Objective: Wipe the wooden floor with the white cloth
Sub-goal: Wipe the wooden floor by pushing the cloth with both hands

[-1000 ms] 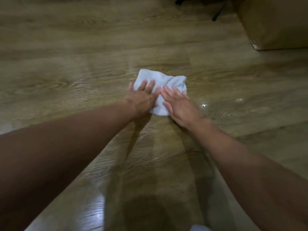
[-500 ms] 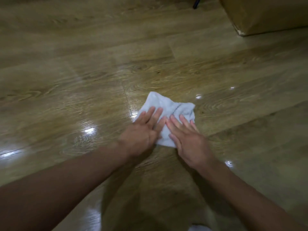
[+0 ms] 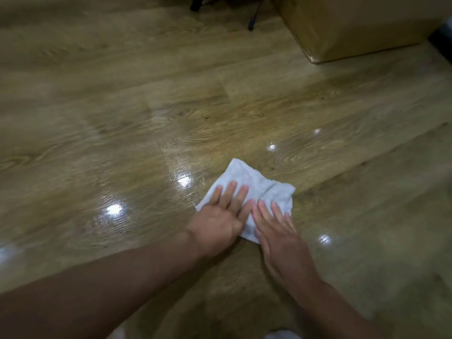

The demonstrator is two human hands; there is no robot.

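Since the earlier frame, white cloth [image 3: 254, 192] pulled nearer, away from the cardboard box [image 3: 354, 25]. Left hand [image 3: 220, 221] and right hand [image 3: 281, 236] pressed flat on it, grip wide, nothing pinched. Mid-wipe on wooden floor [image 3: 122, 143]; next stroke needs even downward pressure.

There is only one view, from a camera on the person's head. It looks forward and steeply down onto the wooden floor [image 3: 122, 106], from close above it. Both forearms enter from the bottom edge and reach to the lower middle, where the left hand [image 3: 217, 222] and the right hand [image 3: 281, 237] lie. The far part of the floor fills the top, with a brown box [image 3: 354, 23] in the top right corner. The edges look bent and slightly blurred, as with a wide lens.
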